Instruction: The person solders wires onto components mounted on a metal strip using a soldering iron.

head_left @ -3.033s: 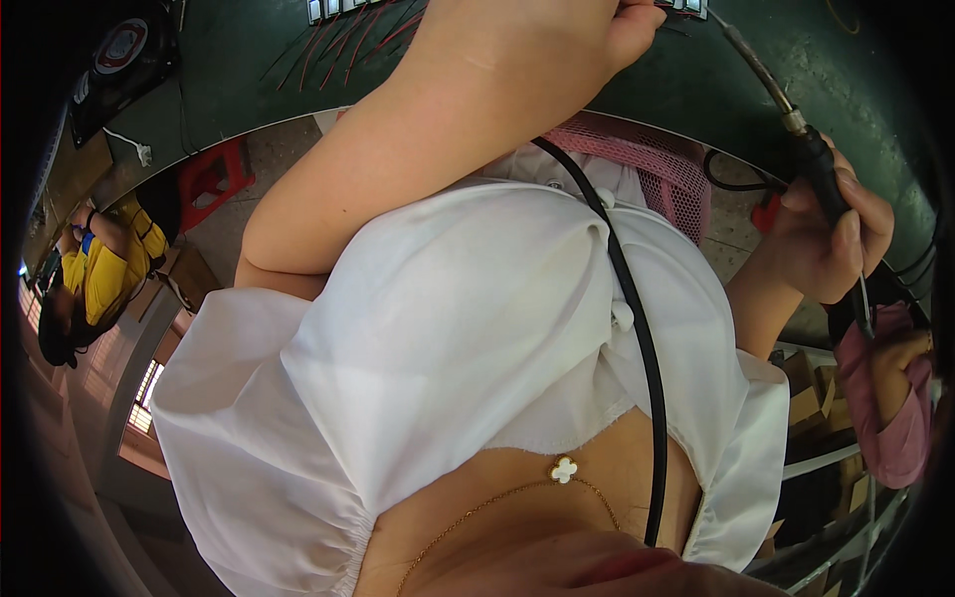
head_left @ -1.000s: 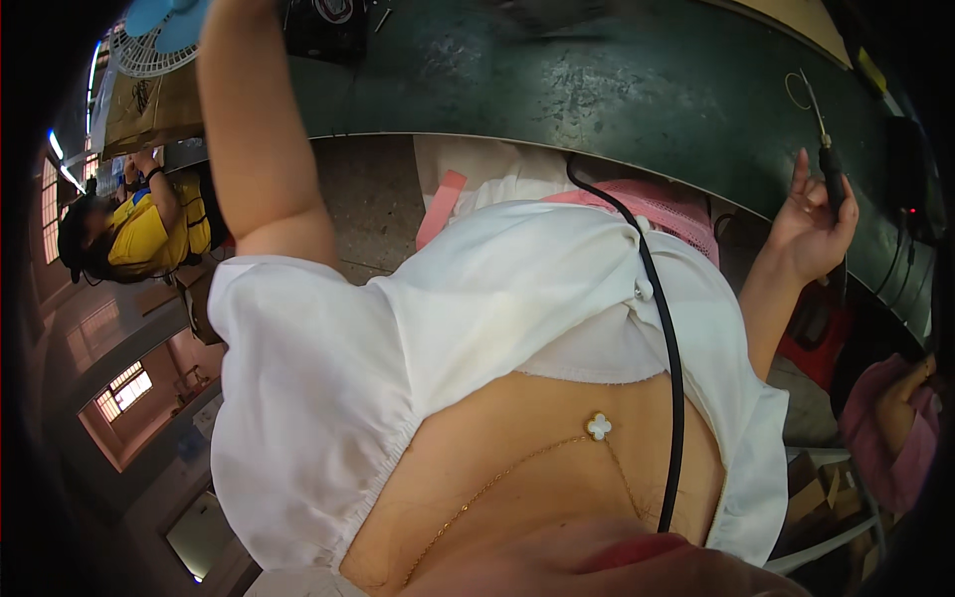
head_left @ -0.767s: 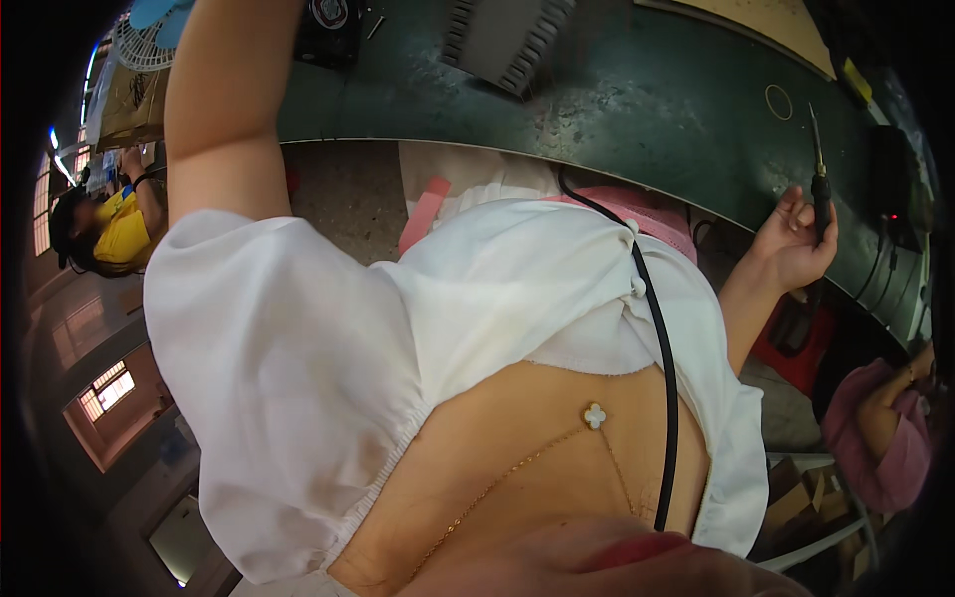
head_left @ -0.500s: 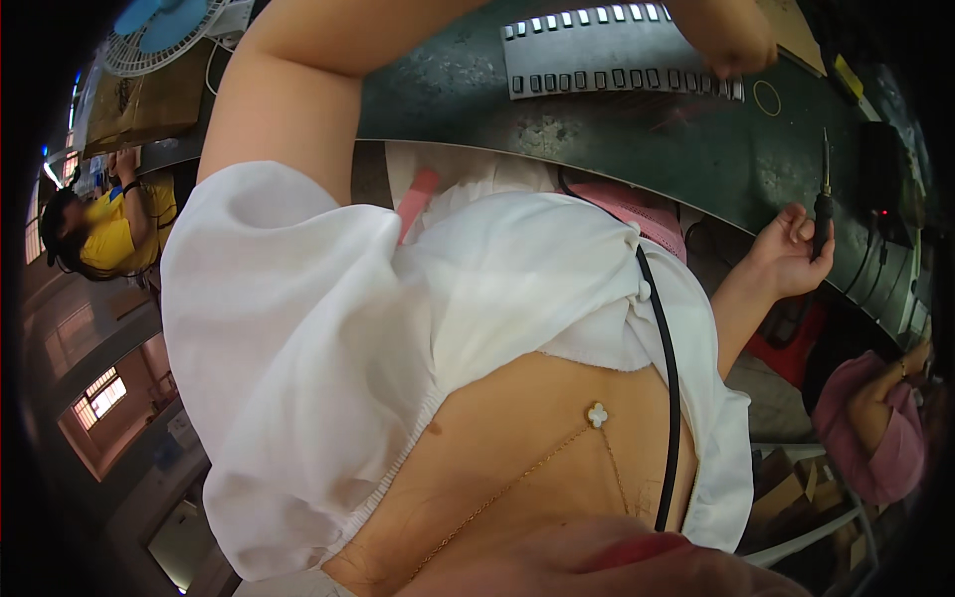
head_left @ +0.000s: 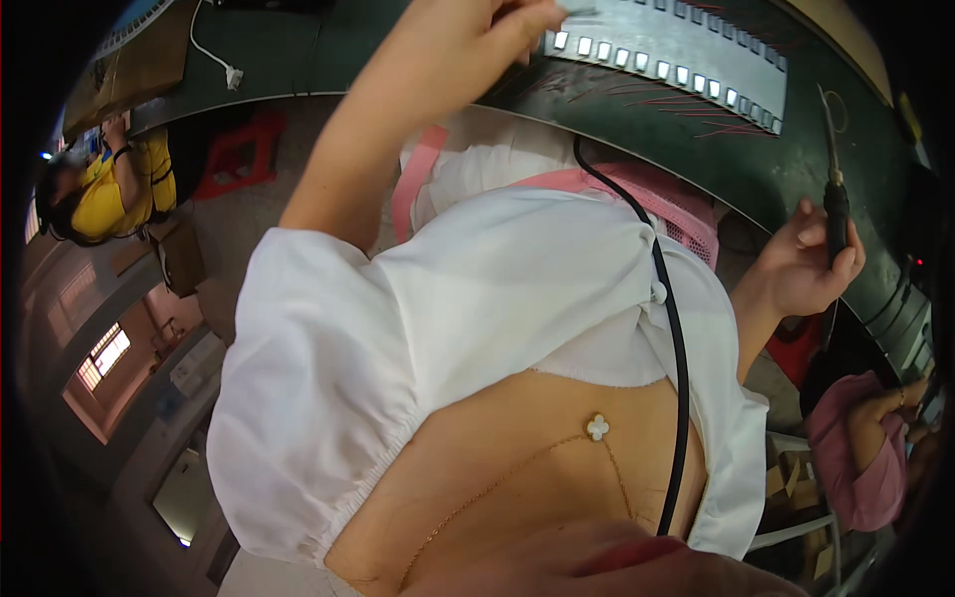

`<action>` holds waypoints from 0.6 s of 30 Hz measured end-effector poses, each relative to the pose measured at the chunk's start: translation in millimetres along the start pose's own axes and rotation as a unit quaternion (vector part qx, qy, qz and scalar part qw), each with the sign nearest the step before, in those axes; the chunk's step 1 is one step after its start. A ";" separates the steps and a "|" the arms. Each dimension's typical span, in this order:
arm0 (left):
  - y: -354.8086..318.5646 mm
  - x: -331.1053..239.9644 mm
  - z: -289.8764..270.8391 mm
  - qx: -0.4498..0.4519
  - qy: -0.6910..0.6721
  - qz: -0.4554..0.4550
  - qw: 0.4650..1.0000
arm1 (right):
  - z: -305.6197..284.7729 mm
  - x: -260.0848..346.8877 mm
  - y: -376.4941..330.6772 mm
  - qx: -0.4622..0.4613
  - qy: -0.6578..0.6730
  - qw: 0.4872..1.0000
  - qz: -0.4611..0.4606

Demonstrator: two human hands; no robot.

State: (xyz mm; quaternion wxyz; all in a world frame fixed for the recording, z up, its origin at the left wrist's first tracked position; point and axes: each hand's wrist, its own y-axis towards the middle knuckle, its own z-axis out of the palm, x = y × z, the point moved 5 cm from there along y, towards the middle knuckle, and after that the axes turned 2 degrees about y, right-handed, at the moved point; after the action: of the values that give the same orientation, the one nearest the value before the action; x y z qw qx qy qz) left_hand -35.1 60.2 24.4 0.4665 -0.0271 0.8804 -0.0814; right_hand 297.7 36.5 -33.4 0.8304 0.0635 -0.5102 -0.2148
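Steady left hand (head_left: 497, 38) beside panel (head_left: 678, 42) — cannot tell its grip; hold soldering iron (head_left: 836, 204), grasped in right hand (head_left: 808, 271), clear.

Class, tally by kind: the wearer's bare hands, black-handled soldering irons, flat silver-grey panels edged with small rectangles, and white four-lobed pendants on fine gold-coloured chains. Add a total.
Bare left hand and bare right hand: 2
Black-handled soldering iron: 1
Flat silver-grey panel: 1
White four-lobed pendant: 1
Total: 5

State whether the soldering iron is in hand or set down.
In hand: the right hand holds the soldering iron by its dark handle.
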 end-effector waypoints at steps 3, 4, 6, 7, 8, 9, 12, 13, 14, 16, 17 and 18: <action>-25.5 19.2 7.4 -0.048 -0.003 -0.050 0.998 | 44.4 -19.2 -12.5 0.091 -0.014 0.995 0.042; -27.2 23.8 9.8 -0.072 0.028 -0.019 0.997 | 54.7 -24.1 -15.5 0.119 -0.016 0.992 0.045; -26.3 33.9 16.7 -0.055 0.023 -0.049 0.997 | 71.8 -31.4 -22.1 0.156 -0.036 0.985 0.056; -25.7 39.2 19.9 -0.040 0.022 -0.072 0.996 | 76.5 -35.0 -24.7 0.173 -0.049 0.982 0.064; -26.4 43.5 19.3 -0.042 0.022 -0.079 0.996 | 81.0 -39.5 -27.1 0.176 -0.047 0.981 0.069; -26.4 44.8 17.5 -0.053 0.029 -0.058 0.997 | 86.9 -42.4 -29.7 0.196 -0.051 0.977 0.065; -23.5 51.8 18.1 -0.061 0.043 -0.007 0.997 | 98.7 -43.7 -34.3 0.227 -0.070 0.969 0.069; -22.4 51.9 18.8 -0.060 0.054 0.024 0.996 | 101.9 -43.4 -36.2 0.236 -0.081 0.965 0.075; -21.0 51.3 18.9 -0.059 0.051 0.024 0.997 | 102.3 -45.5 -38.3 0.219 -0.098 0.967 0.091; -17.5 52.2 16.8 -0.066 0.058 -0.019 0.996 | 100.0 -50.4 -40.6 0.230 -0.112 0.963 0.079; -15.9 55.2 17.3 -0.064 0.057 -0.019 0.996 | 100.2 -52.7 -41.7 0.241 -0.122 0.960 0.068; -14.4 57.8 17.7 -0.065 0.072 -0.008 0.995 | 100.4 -54.0 -42.4 0.250 -0.123 0.958 0.069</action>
State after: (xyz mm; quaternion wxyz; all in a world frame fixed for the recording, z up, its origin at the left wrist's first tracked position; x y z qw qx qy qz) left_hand -53.4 36.8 -30.1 0.3982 -0.0587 0.9149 -0.0297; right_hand 176.6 32.5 -44.1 0.7318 0.2067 -0.6488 -0.0282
